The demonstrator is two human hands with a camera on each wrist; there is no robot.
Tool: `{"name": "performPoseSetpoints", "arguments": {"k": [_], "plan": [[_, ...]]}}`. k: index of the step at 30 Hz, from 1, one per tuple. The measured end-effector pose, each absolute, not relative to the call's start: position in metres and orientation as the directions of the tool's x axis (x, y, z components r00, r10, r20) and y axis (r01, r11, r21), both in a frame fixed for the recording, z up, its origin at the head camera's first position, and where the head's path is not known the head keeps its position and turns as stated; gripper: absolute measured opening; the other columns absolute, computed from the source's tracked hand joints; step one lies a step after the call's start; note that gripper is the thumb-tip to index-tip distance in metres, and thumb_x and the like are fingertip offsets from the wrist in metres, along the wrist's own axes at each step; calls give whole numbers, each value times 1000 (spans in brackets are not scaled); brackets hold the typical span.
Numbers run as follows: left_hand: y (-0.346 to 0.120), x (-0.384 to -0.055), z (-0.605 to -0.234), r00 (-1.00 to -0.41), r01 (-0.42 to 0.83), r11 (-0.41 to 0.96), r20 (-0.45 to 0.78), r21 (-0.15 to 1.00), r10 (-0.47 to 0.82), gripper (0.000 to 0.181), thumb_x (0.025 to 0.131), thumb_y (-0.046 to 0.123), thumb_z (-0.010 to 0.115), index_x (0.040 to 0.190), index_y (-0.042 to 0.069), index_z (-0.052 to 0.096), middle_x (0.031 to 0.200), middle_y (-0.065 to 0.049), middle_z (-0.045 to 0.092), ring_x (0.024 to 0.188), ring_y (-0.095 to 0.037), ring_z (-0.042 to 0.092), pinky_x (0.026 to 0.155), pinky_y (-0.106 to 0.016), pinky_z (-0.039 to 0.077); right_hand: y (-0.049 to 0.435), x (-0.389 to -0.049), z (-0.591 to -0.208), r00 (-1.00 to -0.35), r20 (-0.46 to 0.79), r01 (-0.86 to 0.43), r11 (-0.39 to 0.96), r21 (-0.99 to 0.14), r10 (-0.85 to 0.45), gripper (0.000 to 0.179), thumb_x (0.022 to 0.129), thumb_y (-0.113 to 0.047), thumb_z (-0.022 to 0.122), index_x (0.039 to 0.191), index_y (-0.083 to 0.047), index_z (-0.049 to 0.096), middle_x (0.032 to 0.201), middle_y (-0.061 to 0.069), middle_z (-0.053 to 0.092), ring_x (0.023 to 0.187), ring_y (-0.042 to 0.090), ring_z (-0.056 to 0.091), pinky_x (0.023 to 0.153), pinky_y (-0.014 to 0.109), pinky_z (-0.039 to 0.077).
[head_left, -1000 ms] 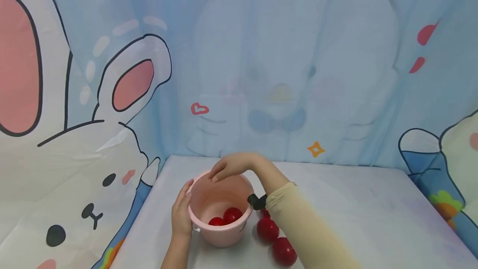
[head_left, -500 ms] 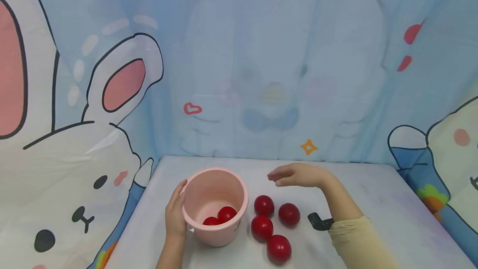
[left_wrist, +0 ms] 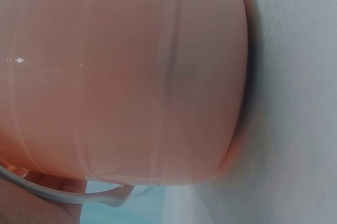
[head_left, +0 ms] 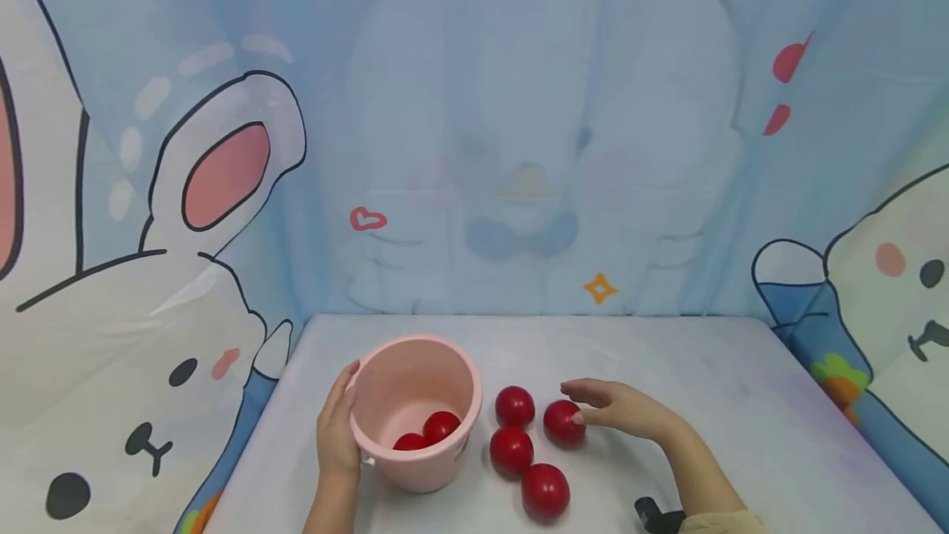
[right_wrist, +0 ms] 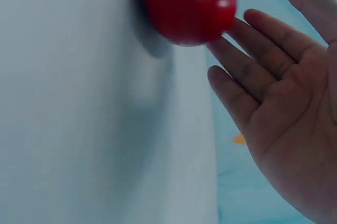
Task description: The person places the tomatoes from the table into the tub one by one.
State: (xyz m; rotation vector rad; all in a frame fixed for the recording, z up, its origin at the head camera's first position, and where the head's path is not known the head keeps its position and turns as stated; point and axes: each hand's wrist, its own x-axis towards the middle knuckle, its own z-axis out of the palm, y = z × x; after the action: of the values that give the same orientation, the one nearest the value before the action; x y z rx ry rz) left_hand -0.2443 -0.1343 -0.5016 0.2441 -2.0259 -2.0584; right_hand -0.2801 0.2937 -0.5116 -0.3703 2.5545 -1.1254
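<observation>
A pink bucket (head_left: 433, 468) stands on the table at centre left in the head view, with two shiny red balls (head_left: 441, 427) inside. My left hand (head_left: 338, 435) holds its left side, fingers at the rim. In the left wrist view the bucket wall (left_wrist: 121, 76) fills most of the picture, and a white bucket handle (left_wrist: 68, 196) crosses in front of part of the hand. My right hand (head_left: 626, 410) is spread around the far and right sides of a red ball (head_left: 565, 423). In the right wrist view, its fingers extend right up to that ball (right_wrist: 189, 5).
Beside the bucket, more red balls lie on the white table (head_left: 667, 361): one at the back (head_left: 515, 407), a middle ball (head_left: 511, 452) and a front ball (head_left: 545, 492). A blue cartoon curtain (head_left: 519, 105) hangs behind the table's far edge.
My right hand has moved from above the bucket to the right, then down to the rightmost ball. The left hand stays at the bucket. The whole head view has shifted slightly.
</observation>
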Motion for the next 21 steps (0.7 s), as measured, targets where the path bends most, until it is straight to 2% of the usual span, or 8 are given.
{"name": "performPoseSetpoints", "arguments": {"k": [5,7,14,21], "plan": [[-135,-244,-501,-959,67,-23,58,998,-278,37,106,37,35,138,40,53,145,17,52,138,-9,45,108,-29,45,290,-275,-533,-937,-182,-47,623,-781,-300,73,82,-43,77,145,-18,50,146,9,53,138,38,46,102,59,48],[-134,-244,-501,-959,68,-25,59,997,-276,37,106,36,35,138,40,53,145,17,52,138,-8,45,108,-28,45,290,-274,-541,-945,-175,-35,615,-788,-278,75,81,-43,78,145,-18,49,147,9,52,139,38,44,104,58,47],[-134,-242,-498,-960,62,-35,50,997,-275,37,106,38,34,139,39,52,147,16,51,140,-11,44,111,-39,43,286,-272,-556,-969,-161,8,624,-781,-189,82,72,-45,84,143,-22,51,144,6,55,138,35,46,105,58,46],[-134,-241,-498,-960,58,-32,47,998,-276,37,106,39,34,139,40,52,147,17,50,139,-10,44,111,-38,42,284,-269,-562,-976,-160,29,641,-767,-148,78,72,-46,84,141,-25,54,143,4,57,139,34,45,106,57,45]]}}
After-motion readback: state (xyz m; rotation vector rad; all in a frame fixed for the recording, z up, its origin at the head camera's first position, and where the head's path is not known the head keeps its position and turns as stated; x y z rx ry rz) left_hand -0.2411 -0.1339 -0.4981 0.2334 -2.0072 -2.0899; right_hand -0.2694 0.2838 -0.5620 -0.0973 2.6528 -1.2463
